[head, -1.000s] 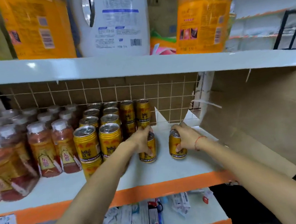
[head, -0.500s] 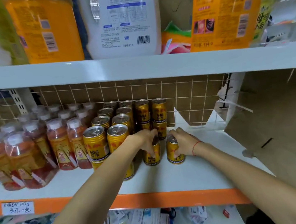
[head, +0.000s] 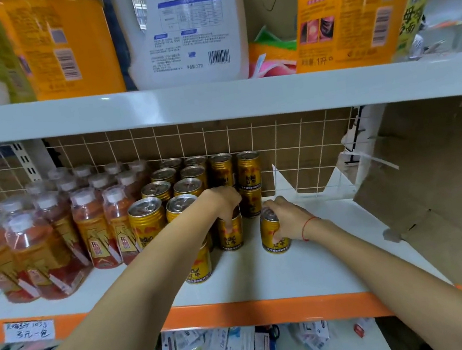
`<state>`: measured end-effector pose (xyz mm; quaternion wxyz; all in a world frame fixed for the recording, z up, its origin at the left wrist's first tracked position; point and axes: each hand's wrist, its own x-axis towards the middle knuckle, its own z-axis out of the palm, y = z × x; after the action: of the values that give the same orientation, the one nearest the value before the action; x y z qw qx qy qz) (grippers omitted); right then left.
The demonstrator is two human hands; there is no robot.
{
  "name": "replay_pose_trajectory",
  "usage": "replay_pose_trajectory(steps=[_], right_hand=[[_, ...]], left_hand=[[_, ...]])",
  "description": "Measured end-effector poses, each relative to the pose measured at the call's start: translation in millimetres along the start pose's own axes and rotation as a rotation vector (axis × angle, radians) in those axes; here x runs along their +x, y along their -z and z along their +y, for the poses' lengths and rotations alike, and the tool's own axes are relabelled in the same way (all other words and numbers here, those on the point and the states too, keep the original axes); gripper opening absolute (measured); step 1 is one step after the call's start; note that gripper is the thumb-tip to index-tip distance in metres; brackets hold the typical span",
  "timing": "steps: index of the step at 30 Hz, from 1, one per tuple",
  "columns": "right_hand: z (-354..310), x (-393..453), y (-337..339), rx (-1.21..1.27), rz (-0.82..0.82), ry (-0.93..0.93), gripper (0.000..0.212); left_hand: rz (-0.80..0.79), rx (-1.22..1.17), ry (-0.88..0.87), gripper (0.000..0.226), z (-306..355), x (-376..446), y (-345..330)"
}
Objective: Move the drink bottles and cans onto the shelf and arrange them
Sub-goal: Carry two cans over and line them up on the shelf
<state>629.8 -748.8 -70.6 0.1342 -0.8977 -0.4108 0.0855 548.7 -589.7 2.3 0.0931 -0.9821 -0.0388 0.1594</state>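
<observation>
Shelf (head: pixel 310 270): white board with an orange front edge; the landmark for every entry below, and it carries all the drinks.
Bottles (head: pixel 63 226): block of red-tea bottles at the shelf's left end, caps up and packed tight, apparently so each row faces the front.
Stacked cans (head: pixel 185 192): gold cans in rows beside the bottles, mid-shelf, two high to use the height under the upper board.
Left can (head: pixel 230 233): stands on the shelf just in front of the rear stack, likely being nudged into its column.
Right can (head: pixel 273 235): upright on bare shelf to the right of the left can, apart from it, probably starting a fresh column.
Left hand (head: pixel 224 202): fingers curled down over the left can's top, clamped on it.
Right hand (head: pixel 286 216): fingers wrapped round the right can's upper side, thumb on its face, steadying it upright.
</observation>
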Motion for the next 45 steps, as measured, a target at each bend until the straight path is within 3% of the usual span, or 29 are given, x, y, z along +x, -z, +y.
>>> replay_pose_trajectory(steps=[5, 29, 36, 45], right_hand=[[2, 8, -3, 0.021, 0.022, -0.009, 0.083], [-16, 58, -16, 0.285, 0.203, -0.103, 0.095], [-7, 58, -6, 0.48, 0.134, -0.102, 0.08], [-9, 55, -4, 0.533, 0.133, -0.1, 0.069]], left_hand=[[-0.009, 0.052, 0.044, 0.079, -7, 9, 5], [-0.014, 0.105, 0.075, 0.075, -19, 45, 4], [-0.03, -0.003, 0.078, 0.058, -30, 39, 16], [-0.067, 0.019, 0.081, 0.055, -34, 44, 17]])
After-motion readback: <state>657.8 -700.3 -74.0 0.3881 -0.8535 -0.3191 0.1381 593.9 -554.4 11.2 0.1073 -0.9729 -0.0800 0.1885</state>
